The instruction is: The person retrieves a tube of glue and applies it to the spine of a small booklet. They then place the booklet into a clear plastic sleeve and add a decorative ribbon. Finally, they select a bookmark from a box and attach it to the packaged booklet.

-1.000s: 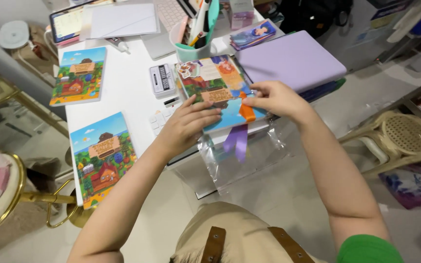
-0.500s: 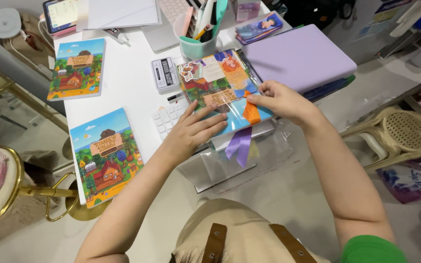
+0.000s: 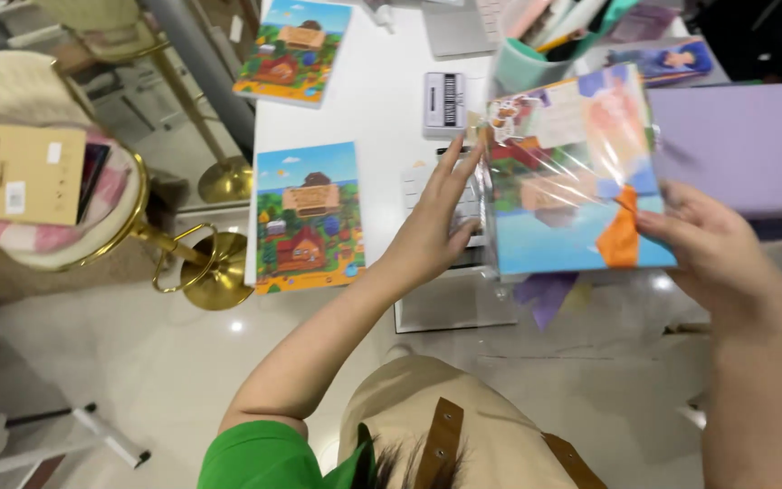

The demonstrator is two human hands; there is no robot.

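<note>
the wrapped book [image 3: 576,172], a colourful picture-cover volume inside a clear shiny sleeve, is lifted above the near edge of the white table [image 3: 377,118] and tilted toward the camera; the left hand [image 3: 432,226] lies flat against the book's left edge, fingers straight and spread, palm pressing the side rather than curling round it; the right hand [image 3: 717,249] holds the book's lower right corner, thumb on the front and fingers behind, pinching the sleeve just beside an orange ribbon [image 3: 620,237] that sits on the cover; a purple ribbon [image 3: 545,294] hangs below the book's bottom edge; to the left of the book, flat on the table, lies a second picture book [image 3: 308,217], and farther left and beyond it a third picture book [image 3: 294,50]; behind the book's upper left corner rests a small grey calculator [image 3: 445,101]; just behind the book stands a teal pen cup [image 3: 522,68]; to the right of the book lies a lilac flat case [image 3: 739,145]; far left of the book, off the table, a round cushioned stool [image 3: 92,217] with a gold frame carries a tan cardboard box [image 3: 20,172].
</note>
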